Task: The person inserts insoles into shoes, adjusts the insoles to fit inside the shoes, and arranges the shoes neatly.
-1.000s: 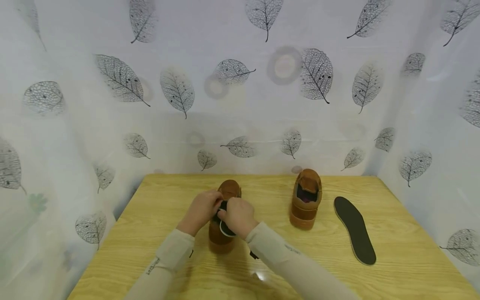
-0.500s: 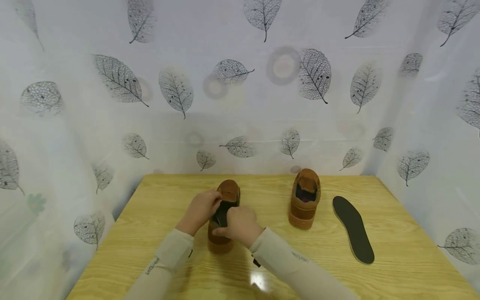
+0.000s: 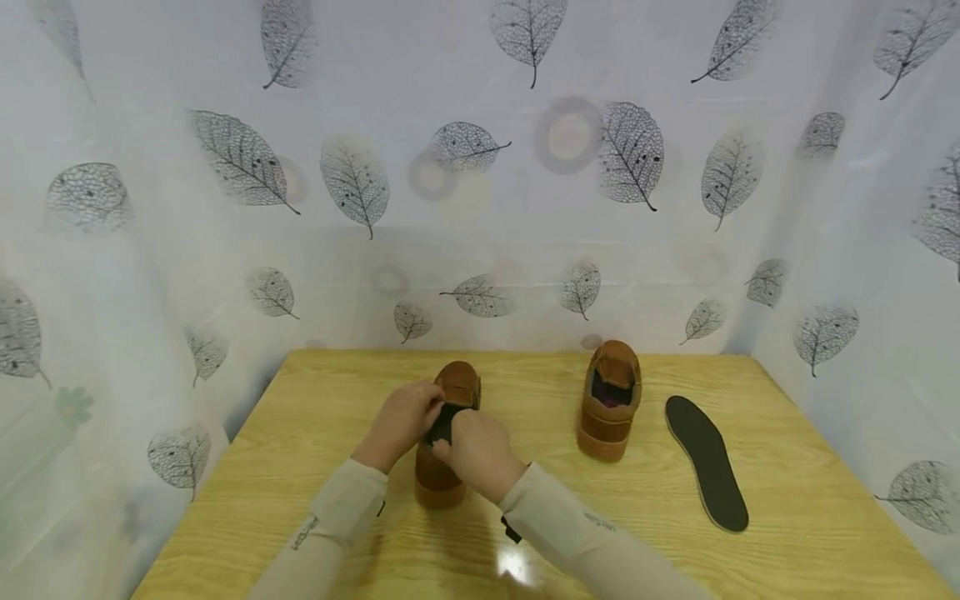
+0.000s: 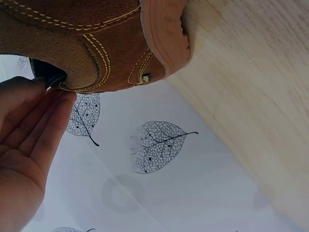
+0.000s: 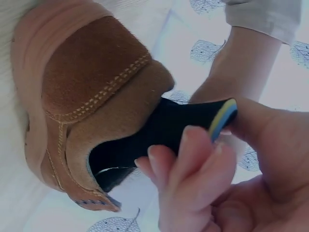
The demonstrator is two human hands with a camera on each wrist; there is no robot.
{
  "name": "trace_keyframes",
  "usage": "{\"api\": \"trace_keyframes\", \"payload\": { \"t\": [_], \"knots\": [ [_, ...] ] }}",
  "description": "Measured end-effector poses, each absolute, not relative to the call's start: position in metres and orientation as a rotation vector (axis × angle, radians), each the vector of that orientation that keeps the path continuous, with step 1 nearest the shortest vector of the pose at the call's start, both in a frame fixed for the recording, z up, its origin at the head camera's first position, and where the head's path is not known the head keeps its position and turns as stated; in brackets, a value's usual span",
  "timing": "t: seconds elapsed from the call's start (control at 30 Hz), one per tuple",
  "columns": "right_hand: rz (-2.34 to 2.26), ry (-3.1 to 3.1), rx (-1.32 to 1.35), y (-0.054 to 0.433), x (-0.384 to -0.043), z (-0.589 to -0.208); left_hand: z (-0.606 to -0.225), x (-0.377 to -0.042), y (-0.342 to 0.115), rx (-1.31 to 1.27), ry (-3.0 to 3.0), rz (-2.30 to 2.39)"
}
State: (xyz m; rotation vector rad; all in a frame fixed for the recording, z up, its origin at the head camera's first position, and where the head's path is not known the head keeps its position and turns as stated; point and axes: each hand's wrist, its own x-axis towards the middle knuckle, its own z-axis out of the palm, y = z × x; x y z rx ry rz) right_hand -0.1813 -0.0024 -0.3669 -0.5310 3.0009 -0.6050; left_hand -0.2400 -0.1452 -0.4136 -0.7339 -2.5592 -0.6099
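A brown suede shoe (image 3: 438, 482) stands on the table, its toe away from me. My left hand (image 3: 400, 423) pinches the edge of its opening near the tongue; in the left wrist view the thumb and fingers of this hand (image 4: 26, 145) meet at that edge, beside the shoe's stitched side (image 4: 108, 53). My right hand (image 3: 483, 454) is over the opening. It holds a dark insole (image 5: 186, 118) between thumb and curled fingers. One end with a yellow and blue edge sticks out of the shoe; the other end is hidden inside.
A matching brown shoe (image 3: 607, 433) stands to the right, toe away. Beyond it lies a second dark insole (image 3: 708, 462), flat on the wood-grain table (image 3: 810, 533). A leaf-printed curtain (image 3: 480, 208) encloses the back and sides.
The pale-edged insole end that showed above the shoe's heel is no longer visible there in the head view. My right thumb spread out, then drew in again. My left hand stays put.
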Motion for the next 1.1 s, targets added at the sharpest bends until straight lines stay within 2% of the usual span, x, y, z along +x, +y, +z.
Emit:
{"api": "trace_keyframes", "payload": {
  "t": [0.3, 0.73, 1.1],
  "knots": [
    [-0.666, 3.057, -0.614, -0.009, -0.188, -0.371, -0.412, -0.241, -0.147, -0.750, -2.564, -0.645],
    [-0.706, 3.012, -0.520, -0.018, -0.192, -0.376, -0.413, -0.240, -0.145, -0.745, -2.570, -0.620],
    [-0.753, 2.999, -0.654, -0.019, -0.206, -0.380, -0.413, -0.241, -0.145, -0.740, -2.589, -0.607]
  ]
}}
